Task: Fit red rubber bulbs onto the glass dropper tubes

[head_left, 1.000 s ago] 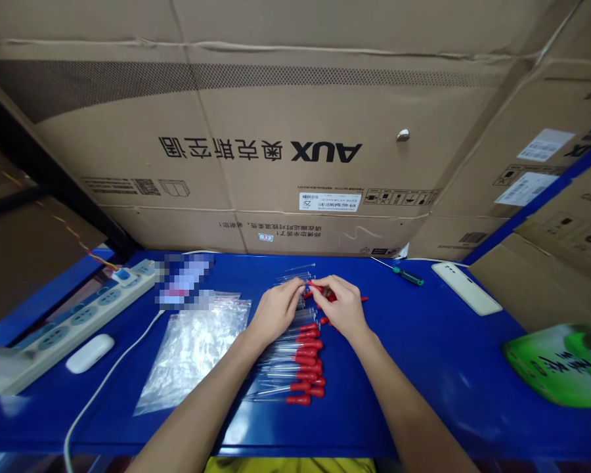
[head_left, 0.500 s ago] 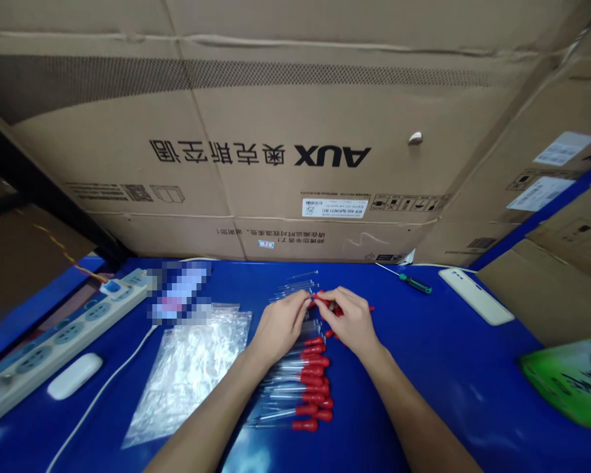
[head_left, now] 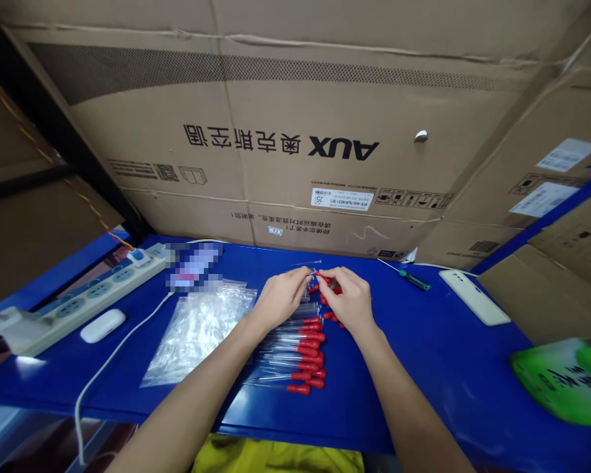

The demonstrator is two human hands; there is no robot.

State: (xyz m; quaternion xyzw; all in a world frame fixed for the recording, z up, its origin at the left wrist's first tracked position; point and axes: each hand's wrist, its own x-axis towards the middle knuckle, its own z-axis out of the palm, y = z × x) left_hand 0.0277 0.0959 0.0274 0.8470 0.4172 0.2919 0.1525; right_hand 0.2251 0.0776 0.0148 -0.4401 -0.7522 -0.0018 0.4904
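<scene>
Red rubber bulbs and thin glass dropper tubes lie on a blue table (head_left: 448, 374). My left hand (head_left: 282, 297) pinches the end of a glass dropper tube, mostly hidden by my fingers. Between the fingertips of my right hand (head_left: 349, 297) is a red rubber bulb (head_left: 323, 276), close against the tube's end; I cannot tell whether it is seated on it. Below my hands, several droppers (head_left: 309, 351) with red bulbs fitted lie in a row, bulbs to the right. Loose red bulbs (head_left: 331, 316) lie partly under my right hand. A bare glass tube (head_left: 309, 263) lies beyond my fingers.
Clear plastic bags (head_left: 201, 328) lie left of the droppers, near a blurred phone (head_left: 194, 268), a white case (head_left: 103, 326) and a power strip (head_left: 113, 286). A screwdriver (head_left: 414, 279), a pale phone (head_left: 474, 297) and a green packet (head_left: 566, 381) are right. A cardboard box (head_left: 285, 85) stands behind.
The view has shifted, bringing the table's front edge and yellow cloth into sight. Both hands remain together at the tips, with the red bulb and glass tube between them.
</scene>
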